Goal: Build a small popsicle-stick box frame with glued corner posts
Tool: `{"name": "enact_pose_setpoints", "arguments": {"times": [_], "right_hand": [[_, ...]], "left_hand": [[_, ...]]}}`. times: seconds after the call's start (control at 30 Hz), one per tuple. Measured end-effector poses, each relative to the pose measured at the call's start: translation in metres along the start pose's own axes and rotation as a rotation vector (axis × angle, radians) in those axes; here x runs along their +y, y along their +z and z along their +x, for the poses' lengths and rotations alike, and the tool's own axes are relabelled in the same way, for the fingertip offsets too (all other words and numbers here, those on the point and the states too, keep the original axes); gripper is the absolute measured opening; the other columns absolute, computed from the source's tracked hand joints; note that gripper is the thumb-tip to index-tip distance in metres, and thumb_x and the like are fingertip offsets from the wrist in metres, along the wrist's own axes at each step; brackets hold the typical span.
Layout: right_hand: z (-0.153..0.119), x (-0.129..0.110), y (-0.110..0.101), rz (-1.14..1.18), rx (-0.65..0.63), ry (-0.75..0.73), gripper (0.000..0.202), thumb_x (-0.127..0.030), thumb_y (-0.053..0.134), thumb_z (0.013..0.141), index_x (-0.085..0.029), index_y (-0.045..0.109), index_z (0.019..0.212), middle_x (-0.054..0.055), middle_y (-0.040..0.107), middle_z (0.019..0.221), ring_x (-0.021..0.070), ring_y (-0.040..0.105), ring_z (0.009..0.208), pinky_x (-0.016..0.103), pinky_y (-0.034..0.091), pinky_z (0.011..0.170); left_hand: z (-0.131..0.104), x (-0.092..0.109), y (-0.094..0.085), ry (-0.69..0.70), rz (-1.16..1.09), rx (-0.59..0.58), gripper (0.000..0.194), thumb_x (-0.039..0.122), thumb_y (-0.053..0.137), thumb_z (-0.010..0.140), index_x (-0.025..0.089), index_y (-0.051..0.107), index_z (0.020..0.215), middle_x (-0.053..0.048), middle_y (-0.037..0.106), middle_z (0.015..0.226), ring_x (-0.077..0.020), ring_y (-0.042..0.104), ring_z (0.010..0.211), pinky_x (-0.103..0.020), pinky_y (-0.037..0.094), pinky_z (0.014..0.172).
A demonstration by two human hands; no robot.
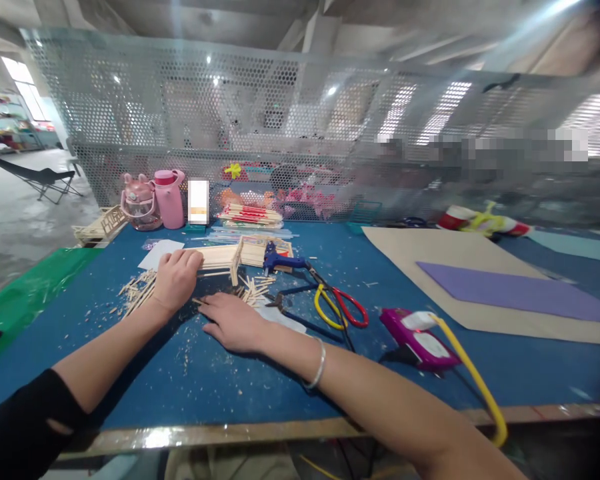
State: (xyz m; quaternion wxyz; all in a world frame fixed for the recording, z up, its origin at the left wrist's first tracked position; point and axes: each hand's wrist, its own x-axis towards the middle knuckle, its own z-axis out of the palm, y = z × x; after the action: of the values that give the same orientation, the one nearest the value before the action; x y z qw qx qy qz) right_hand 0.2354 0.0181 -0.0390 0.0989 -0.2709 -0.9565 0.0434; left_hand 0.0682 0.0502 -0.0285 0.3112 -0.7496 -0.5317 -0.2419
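Observation:
My left hand (177, 280) is closed round the left end of a small wooden stick frame (220, 259). Low over the blue table (170, 373), my right hand (233, 322) points left, with a short stick (198, 302) at its fingertips. Cut sticks (254, 291) lie in a loose pile just beyond that hand, and more sticks (136, 293) lie left of my left hand. Behind the frame, a blue glue gun (280, 258) rests on another flat stick piece (254, 252). Dark-jawed pliers (300, 317) are right of my right hand.
Red-and-yellow-handled scissors (341, 307) and a purple device (420, 340) with a yellow cable lie to the right. Beyond are a beige sheet (405, 253) and a purple sheet (515, 293). Pink bottles (169, 203) and bundled sticks (253, 215) stand or lie near the mesh panel (180, 100).

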Motion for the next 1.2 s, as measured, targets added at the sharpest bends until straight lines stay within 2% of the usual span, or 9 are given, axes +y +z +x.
{"name": "enact_pose_setpoints", "arguments": {"times": [0.1, 0.17, 0.27, 0.37, 0.43, 0.6, 0.77, 1.03, 1.2], "right_hand": [[-0.02, -0.002, -0.006, -0.059, 0.031, -0.087, 0.033, -0.029, 0.046, 0.087, -0.014, 0.057, 0.113, 0.012, 0.056, 0.122, 0.022, 0.05, 0.111, 0.037, 0.037, 0.096], [-0.029, 0.003, -0.016, -0.067, 0.068, -0.058, 0.03, -0.027, 0.042, 0.088, -0.015, 0.059, 0.111, 0.01, 0.058, 0.12, 0.0204, 0.051, 0.108, 0.035, 0.038, 0.095], [-0.037, 0.021, -0.038, -0.117, 0.107, 0.21, 0.031, -0.018, 0.038, 0.087, -0.015, 0.058, 0.11, 0.008, 0.063, 0.11, 0.0175, 0.057, 0.1, 0.029, 0.043, 0.088], [-0.04, 0.042, -0.055, -0.316, -0.032, 0.529, 0.034, -0.01, 0.039, 0.082, -0.016, 0.058, 0.109, 0.01, 0.066, 0.1, 0.0203, 0.062, 0.09, 0.028, 0.047, 0.073], [-0.041, 0.052, -0.059, -0.384, -0.105, 0.599, 0.034, -0.008, 0.039, 0.081, -0.017, 0.06, 0.106, 0.011, 0.067, 0.094, 0.0223, 0.064, 0.084, 0.029, 0.047, 0.066], [-0.03, 0.064, -0.054, -0.411, -0.199, 0.61, 0.031, -0.009, 0.039, 0.082, -0.015, 0.064, 0.1, 0.014, 0.069, 0.089, 0.025, 0.065, 0.082, 0.031, 0.047, 0.065], [-0.012, 0.068, -0.051, -0.414, -0.273, 0.598, 0.028, -0.006, 0.042, 0.079, -0.01, 0.066, 0.094, 0.018, 0.069, 0.091, 0.0281, 0.065, 0.085, 0.034, 0.048, 0.067], [-0.003, 0.041, -0.044, -0.34, -0.325, 0.457, 0.025, -0.011, 0.047, 0.076, -0.011, 0.066, 0.091, 0.018, 0.069, 0.093, 0.0272, 0.065, 0.089, 0.03, 0.047, 0.068], [-0.024, 0.032, -0.063, -0.299, -0.293, 0.458, 0.03, -0.015, 0.043, 0.079, -0.017, 0.058, 0.105, 0.012, 0.068, 0.098, 0.0232, 0.063, 0.091, 0.027, 0.043, 0.066]], "left_hand": [[-0.006, -0.004, 0.006, -0.005, 0.008, 0.061, 0.02, 0.02, 0.038, 0.089, 0.018, 0.058, 0.087, -0.007, 0.068, 0.092, -0.0223, 0.055, 0.083, -0.035, 0.031, 0.068], [-0.007, -0.005, 0.007, -0.006, 0.025, 0.07, 0.02, 0.021, 0.038, 0.09, 0.019, 0.057, 0.09, -0.007, 0.067, 0.094, -0.0221, 0.055, 0.083, -0.035, 0.031, 0.068], [-0.007, 0.001, 0.005, 0.004, 0.049, 0.004, 0.022, 0.024, 0.036, 0.091, 0.019, 0.056, 0.098, -0.007, 0.066, 0.099, -0.0234, 0.054, 0.087, -0.036, 0.031, 0.068], [-0.008, 0.011, 0.0, 0.029, 0.06, -0.121, 0.023, 0.025, 0.037, 0.091, 0.02, 0.054, 0.105, -0.008, 0.064, 0.104, -0.025, 0.053, 0.092, -0.037, 0.033, 0.069], [-0.009, 0.016, -0.003, 0.051, 0.051, -0.179, 0.023, 0.021, 0.042, 0.088, 0.021, 0.052, 0.108, -0.008, 0.062, 0.109, -0.0257, 0.052, 0.097, -0.037, 0.034, 0.071], [-0.01, 0.014, -0.001, 0.025, 0.001, -0.239, 0.041, 0.017, 0.055, 0.078, 0.02, 0.048, 0.118, -0.011, 0.05, 0.128, -0.0297, 0.044, 0.11, -0.041, 0.036, 0.079], [-0.002, 0.015, -0.001, -0.037, 0.007, -0.34, 0.051, 0.021, 0.053, 0.08, 0.016, 0.039, 0.129, -0.014, 0.057, 0.114, -0.0311, 0.048, 0.101, -0.041, 0.038, 0.074], [0.003, 0.013, 0.001, -0.044, -0.033, -0.372, 0.073, 0.042, 0.06, 0.076, 0.016, 0.028, 0.137, -0.014, 0.054, 0.118, -0.0316, 0.046, 0.104, -0.039, 0.038, 0.077], [0.007, 0.013, 0.0, -0.091, -0.069, -0.414, 0.081, 0.044, 0.063, 0.072, 0.017, 0.024, 0.138, -0.016, 0.054, 0.119, -0.0333, 0.046, 0.107, -0.042, 0.038, 0.081]]}}
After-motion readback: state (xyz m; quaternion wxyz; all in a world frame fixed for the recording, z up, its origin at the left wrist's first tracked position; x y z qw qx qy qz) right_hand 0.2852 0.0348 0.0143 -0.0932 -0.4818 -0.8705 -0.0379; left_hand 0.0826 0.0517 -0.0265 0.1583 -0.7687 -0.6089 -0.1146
